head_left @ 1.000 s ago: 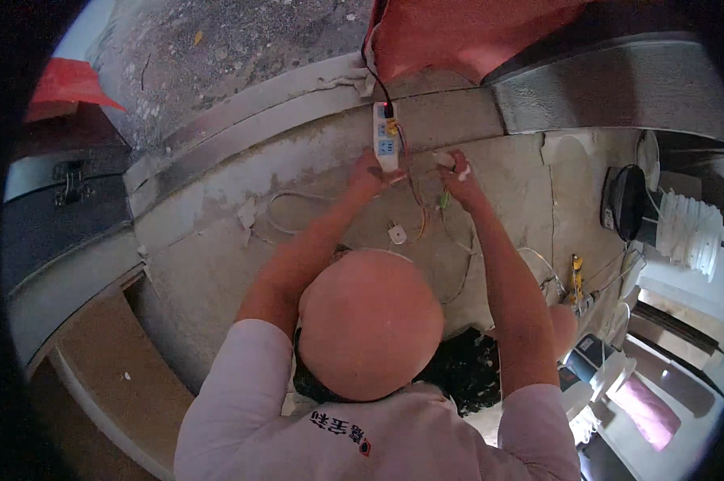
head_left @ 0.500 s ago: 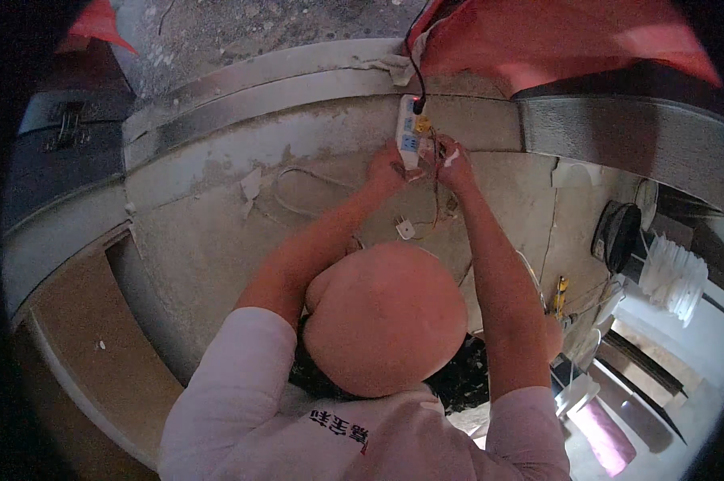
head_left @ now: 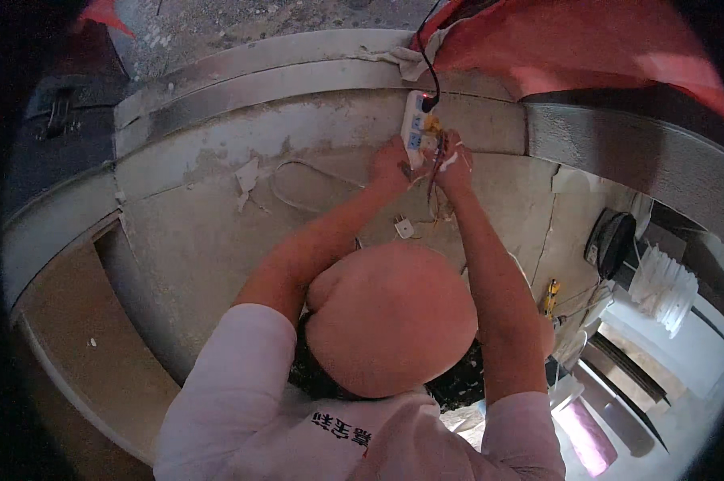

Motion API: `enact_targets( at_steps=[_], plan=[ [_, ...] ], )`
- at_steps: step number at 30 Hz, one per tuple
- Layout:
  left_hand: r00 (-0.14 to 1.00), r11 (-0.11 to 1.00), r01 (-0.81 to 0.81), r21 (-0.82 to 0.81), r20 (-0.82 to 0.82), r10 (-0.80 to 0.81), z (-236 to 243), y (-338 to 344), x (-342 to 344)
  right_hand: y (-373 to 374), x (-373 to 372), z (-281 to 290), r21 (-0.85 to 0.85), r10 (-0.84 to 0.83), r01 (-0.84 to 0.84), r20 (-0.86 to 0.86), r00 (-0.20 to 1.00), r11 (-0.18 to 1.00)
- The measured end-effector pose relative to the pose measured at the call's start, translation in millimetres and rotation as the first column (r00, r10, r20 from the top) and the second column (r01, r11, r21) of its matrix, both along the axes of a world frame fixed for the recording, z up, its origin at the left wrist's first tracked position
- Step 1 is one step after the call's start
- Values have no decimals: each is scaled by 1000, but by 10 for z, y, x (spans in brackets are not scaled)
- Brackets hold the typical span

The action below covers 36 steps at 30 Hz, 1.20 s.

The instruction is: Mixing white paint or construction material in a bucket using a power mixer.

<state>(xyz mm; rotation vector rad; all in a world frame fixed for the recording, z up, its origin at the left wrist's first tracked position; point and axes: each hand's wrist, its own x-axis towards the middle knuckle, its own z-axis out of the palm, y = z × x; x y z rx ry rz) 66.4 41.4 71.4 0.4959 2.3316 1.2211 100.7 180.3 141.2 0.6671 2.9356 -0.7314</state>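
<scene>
My left hand (head_left: 392,167) grips the lower end of a white power strip (head_left: 412,127) with blue socket faces, holding it tilted above the floor. A black plug (head_left: 430,103) sits in its far end, beside a small red light. A yellow plug (head_left: 433,125) is at the strip's right side. Close against the near end, the fingers of my right hand (head_left: 457,167) are closed, but what they pinch is too small to make out. Thin dark wires (head_left: 436,172) hang between the hands, and a pale strand lies across the right hand. A loose white plug (head_left: 404,228) lies nearer on the floor.
A pale cable loop (head_left: 286,196) and a torn scrap (head_left: 248,176) lie on the left. A raised ledge (head_left: 290,84) crosses the far side, with red sheeting (head_left: 578,48) beyond. At right are a yellow-handled tool (head_left: 551,295), a black round object (head_left: 610,244) and a white coil (head_left: 664,289).
The power strip and the black plug have shifted slightly to the right in view. Both hands stay at the strip's near end, the right one slightly closer in.
</scene>
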Motion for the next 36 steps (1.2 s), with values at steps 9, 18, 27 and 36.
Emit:
enact_targets(
  at_steps=[9,18,27,36],
  plan=[
    [995,988,-19,-156,-99,4,196,-3,-25,-153,29,-153,385,132,-60,-163,978,921],
    [997,992,61,-110,-47,-66,20,-12,-41,-219,117,-251,332,-30,93,-190,981,938],
    [995,994,-95,-47,0,95,125,93,-4,-44,181,-307,128,-140,191,-328,934,973],
    [996,975,47,-217,82,-30,269,62,-24,-34,156,-384,124,-136,138,-26,990,983]
  ],
)
